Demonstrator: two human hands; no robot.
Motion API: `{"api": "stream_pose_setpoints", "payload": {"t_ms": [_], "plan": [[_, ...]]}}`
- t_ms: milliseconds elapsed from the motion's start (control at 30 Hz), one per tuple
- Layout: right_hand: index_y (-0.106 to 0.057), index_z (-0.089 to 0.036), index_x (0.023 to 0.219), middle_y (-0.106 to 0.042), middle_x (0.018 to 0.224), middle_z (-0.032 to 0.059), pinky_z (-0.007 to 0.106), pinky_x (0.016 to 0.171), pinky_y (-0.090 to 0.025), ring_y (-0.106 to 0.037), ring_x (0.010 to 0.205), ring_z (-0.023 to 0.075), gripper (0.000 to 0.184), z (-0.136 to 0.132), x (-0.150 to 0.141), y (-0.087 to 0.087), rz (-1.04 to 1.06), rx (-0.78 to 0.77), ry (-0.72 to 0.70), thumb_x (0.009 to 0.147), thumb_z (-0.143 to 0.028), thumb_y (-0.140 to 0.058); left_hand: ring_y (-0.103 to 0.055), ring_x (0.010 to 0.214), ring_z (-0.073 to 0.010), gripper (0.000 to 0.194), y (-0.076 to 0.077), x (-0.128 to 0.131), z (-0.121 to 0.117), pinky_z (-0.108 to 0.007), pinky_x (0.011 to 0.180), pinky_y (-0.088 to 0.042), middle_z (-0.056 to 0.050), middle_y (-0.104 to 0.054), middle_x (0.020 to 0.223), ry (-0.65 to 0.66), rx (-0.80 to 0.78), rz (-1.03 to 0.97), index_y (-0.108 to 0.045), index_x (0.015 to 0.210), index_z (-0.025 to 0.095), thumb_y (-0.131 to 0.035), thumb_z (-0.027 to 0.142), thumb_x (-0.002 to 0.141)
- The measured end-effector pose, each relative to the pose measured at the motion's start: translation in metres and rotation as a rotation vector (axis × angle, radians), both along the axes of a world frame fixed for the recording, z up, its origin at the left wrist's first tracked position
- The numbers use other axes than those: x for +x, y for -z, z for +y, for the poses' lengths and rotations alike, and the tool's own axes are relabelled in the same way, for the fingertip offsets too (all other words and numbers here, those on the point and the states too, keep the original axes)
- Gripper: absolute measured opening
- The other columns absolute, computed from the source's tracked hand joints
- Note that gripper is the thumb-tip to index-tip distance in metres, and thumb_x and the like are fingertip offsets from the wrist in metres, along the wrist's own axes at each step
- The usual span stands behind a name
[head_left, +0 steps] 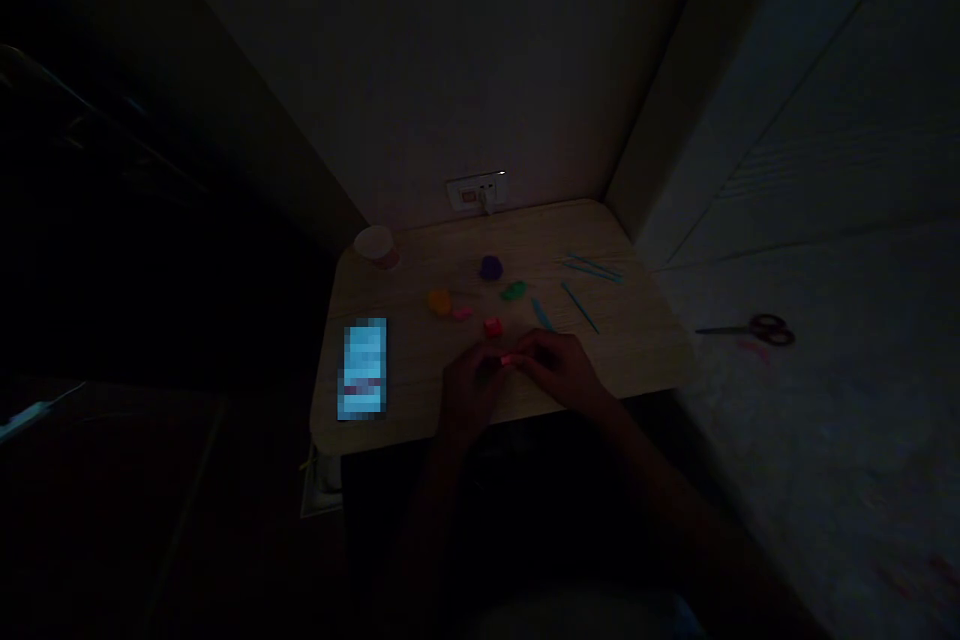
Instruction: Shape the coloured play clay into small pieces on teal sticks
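Note:
Between the fingertips of my left hand [472,385] and my right hand [556,365] is a small pinkish-red piece of modelling clay [508,359]. Both hands are closed in a pinch on it, just above the front part of the wooden table [412,370]. A red block of clay [493,328] lies right behind the fingers. Beyond it are pink clay [463,314], an orange lump [439,302], a green lump [514,291] and a purple lump [491,268]. A flat blue modelling tool [542,313] lies by my right hand. The light is dim, so finger detail is faint.
A lit phone [363,368] lies at the table's left, with a paper cup [377,247] behind it. Several thin blue tools [581,308] lie to the right. Scissors [769,330] rest on the pale surface beyond. A wall socket [478,191] holds a plug.

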State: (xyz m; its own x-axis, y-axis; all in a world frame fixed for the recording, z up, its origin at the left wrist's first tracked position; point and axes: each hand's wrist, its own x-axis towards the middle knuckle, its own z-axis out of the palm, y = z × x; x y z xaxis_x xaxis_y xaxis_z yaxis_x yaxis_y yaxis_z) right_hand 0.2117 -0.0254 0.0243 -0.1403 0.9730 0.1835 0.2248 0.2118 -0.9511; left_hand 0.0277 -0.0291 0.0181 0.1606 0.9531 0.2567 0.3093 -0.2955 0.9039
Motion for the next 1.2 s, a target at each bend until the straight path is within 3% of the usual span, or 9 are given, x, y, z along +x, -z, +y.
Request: {"api": "stream_pose_setpoints", "payload": {"t_ms": [267, 433, 567, 800, 933, 1067, 1200], "plan": [[-0.073, -0.021, 0.085, -0.068, 0.068, 0.0006, 0.025, 0.055, -0.043, -0.058, 0.06, 0.0142, 0.027, 0.003, 0.003, 0.014, 0.015, -0.028, -0.025, 0.092, -0.046, -0.069, -0.068, 0.074, -0.017, 0.021, 0.0, -0.001, 0.004, -0.028, 0.072, -0.054, -0.002, -0.074, 0.079, 0.017, 0.048, 0.016, -0.073, 0.081, 0.021, -0.071, 0.038, 0.093], [-0.074, -0.02, 0.085, -0.07, 0.07, 0.0015, 0.025, 0.056, -0.045, -0.06, 0.061, 0.0145, 0.025, 0.004, 0.001, 0.012, 0.062, -0.034, -0.024, 0.09, -0.044, -0.071, -0.07, 0.077, -0.0178, 0.02, 0.0, -0.001, 0.005, -0.028, 0.073, -0.054, -0.002, -0.075, 0.082, -0.002, 0.015, -0.004, -0.072, 0.082, 0.02, -0.072, 0.038, 0.091], [-0.074, -0.02, 0.084, -0.07, 0.069, 0.0016, 0.025, 0.056, -0.045, -0.06, 0.061, 0.0143, 0.029, 0.004, 0.0, 0.008, 0.079, -0.008, -0.001, 0.09, -0.049, -0.072, -0.073, 0.086, -0.0196, 0.019, -0.003, 0.001, 0.004, -0.031, 0.081, -0.057, -0.005, -0.078, 0.095, 0.014, -0.022, -0.026, -0.074, 0.098, 0.02, -0.073, 0.037, 0.09], [-0.076, -0.022, 0.089, -0.075, 0.08, 0.0039, 0.028, 0.061, -0.049, -0.065, 0.067, 0.017, 0.033, 0.002, -0.003, 0.003, 0.049, 0.015, 0.013, 0.088, -0.054, -0.076, -0.072, 0.093, -0.0207, 0.013, -0.008, -0.002, 0.005, -0.034, 0.087, -0.057, -0.006, -0.077, 0.098, 0.002, 0.077, 0.022, -0.076, 0.097, 0.021, -0.072, 0.032, 0.092], [-0.075, -0.022, 0.095, -0.076, 0.084, 0.0034, 0.028, 0.065, -0.049, -0.064, 0.068, 0.0162, 0.027, 0.001, -0.003, 0.002, -0.084, 0.106, 0.029, 0.093, -0.049, -0.072, -0.071, 0.093, -0.0207, 0.012, -0.005, -0.003, 0.005, -0.035, 0.087, -0.056, -0.006, -0.075, 0.099, -0.001, 0.112, 0.066, -0.075, 0.1, 0.022, -0.071, 0.031, 0.093], [-0.074, -0.022, 0.099, -0.076, 0.095, 0.0074, 0.035, 0.083, -0.052, -0.068, 0.089, 0.022, 0.02, -0.002, 0.002, 0.002, -0.282, 0.262, 0.042, 0.099, -0.04, -0.065, -0.07, 0.097, -0.0225, 0.008, 0.0, -0.002, 0.004, -0.038, 0.09, -0.055, -0.006, -0.075, 0.101, -0.024, 0.127, 0.152, -0.074, 0.098, 0.022, -0.069, 0.027, 0.094], [-0.071, -0.02, 0.1, -0.073, 0.097, 0.0116, 0.042, 0.089, -0.051, -0.065, 0.095, 0.0274, 0.018, -0.005, 0.015, 0.005, -0.492, 0.301, 0.305, 0.098, -0.036, -0.063, -0.066, 0.1, -0.0244, 0.006, 0.0, 0.001, 0.003, -0.041, 0.093, -0.053, -0.006, -0.073, 0.101, -0.058, 0.198, 0.29, -0.07, 0.096, 0.022, -0.068, 0.02, 0.091]]}}
